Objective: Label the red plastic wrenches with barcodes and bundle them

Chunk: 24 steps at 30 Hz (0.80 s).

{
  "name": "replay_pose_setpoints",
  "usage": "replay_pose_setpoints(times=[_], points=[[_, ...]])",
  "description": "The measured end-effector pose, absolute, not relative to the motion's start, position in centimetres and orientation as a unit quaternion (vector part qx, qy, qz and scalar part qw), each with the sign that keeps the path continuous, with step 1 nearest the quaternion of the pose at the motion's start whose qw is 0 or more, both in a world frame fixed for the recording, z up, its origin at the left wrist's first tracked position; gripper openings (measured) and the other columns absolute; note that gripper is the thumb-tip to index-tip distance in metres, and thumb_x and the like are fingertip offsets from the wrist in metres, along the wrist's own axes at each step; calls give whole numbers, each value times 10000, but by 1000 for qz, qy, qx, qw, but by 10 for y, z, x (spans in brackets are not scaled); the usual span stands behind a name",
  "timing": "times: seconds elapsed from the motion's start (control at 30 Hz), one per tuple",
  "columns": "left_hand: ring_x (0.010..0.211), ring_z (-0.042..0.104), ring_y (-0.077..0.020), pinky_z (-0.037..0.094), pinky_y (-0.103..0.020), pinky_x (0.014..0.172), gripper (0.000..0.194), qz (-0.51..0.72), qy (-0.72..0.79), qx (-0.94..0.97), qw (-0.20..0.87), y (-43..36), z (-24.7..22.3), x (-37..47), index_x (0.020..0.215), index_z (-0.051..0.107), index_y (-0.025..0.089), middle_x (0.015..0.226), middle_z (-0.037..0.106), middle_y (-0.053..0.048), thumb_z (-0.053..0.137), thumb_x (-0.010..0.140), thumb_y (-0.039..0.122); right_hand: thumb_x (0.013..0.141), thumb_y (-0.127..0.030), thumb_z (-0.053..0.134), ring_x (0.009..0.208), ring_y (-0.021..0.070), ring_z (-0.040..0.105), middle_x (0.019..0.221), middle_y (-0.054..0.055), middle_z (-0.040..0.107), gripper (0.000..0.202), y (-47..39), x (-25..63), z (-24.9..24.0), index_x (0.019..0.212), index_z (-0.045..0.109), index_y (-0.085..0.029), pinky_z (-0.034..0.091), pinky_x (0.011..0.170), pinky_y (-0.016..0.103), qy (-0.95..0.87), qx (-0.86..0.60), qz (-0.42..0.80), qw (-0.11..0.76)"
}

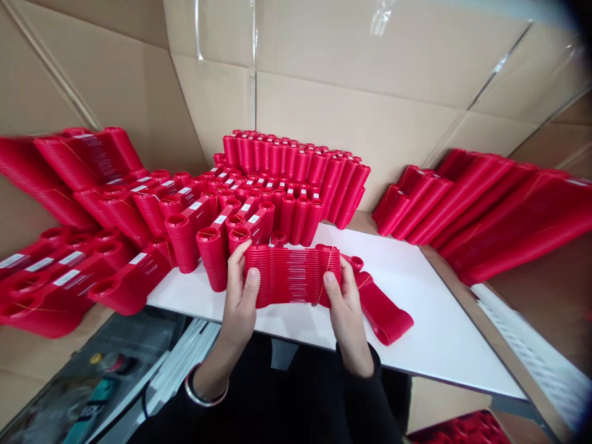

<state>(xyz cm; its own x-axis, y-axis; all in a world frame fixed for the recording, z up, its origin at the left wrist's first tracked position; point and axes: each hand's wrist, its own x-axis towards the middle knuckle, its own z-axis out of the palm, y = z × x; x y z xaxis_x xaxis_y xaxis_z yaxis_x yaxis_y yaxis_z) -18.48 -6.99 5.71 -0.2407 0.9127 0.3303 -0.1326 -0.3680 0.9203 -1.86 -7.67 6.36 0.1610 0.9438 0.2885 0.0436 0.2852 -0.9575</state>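
Red, ribbed and held level over the near side of the white counter (439,314): a stack of nested parts (291,276). Gripped at one end by the left hand (241,301), thumb in front; gripped at the other by the right hand (345,303), near an orange band (328,262). Just beside the right hand, lying on the counter, a similar red bundle (385,310). Behind, in rows before a cardboard wall (346,92), many more bundles (300,163).
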Motion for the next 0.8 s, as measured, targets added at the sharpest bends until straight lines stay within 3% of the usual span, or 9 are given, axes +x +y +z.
replay_pose_setpoints(times=[0.1,0.2,0.43,0.53,0.67,0.73,0.8], points=[[1295,474,-270,365,-452,1097,439,672,399,477,403,-70,58,-187,1378,391,296,1420,470,-74,436,974,462,934,-463,523,1328,244,475,1454,48,481,521,-80,-16,67,1418,389,-324,415,1101,461,-540,-476,376,584],[1264,490,-268,401,-425,1066,419,669,429,507,335,-71,57,-188,1329,427,261,1377,484,-83,489,955,437,941,-498,487,1361,256,434,1511,48,406,598,-79,-14,72,1483,282,-352,358,1131,514,-550,-489,398,547],[1151,562,-242,473,-354,962,371,663,437,544,271,-72,48,-185,1297,447,243,1283,542,-86,486,960,392,953,-501,438,1215,280,552,1334,92,551,424,-69,-21,65,1307,483,-273,452,1018,508,-529,-498,315,610],[1223,528,-259,438,-389,1021,450,669,432,537,276,-71,41,-183,1361,389,244,1352,507,-108,485,959,420,952,-460,453,1203,272,551,1307,84,555,378,-68,-23,62,1273,510,-269,468,990,475,-548,-493,241,631],[1425,312,-280,258,-446,1170,627,664,421,508,354,-72,42,-182,1479,249,270,1559,299,-100,447,948,538,946,-415,469,1170,273,566,1272,92,579,369,-68,-20,61,1283,500,-268,487,951,452,-589,-483,120,637],[1432,304,-289,248,-456,1177,684,657,373,472,454,-73,48,-184,1480,278,269,1559,322,-88,391,920,645,938,-419,481,1135,282,586,1245,96,595,388,-66,-16,57,1295,493,-266,502,916,448,-615,-461,77,635],[1388,375,-321,315,-478,1139,744,640,327,414,559,-73,57,-187,1425,399,230,1484,446,-108,359,876,731,931,-438,495,1082,286,614,1194,89,618,408,-64,-10,51,1305,490,-276,512,886,443,-644,-427,51,633]])
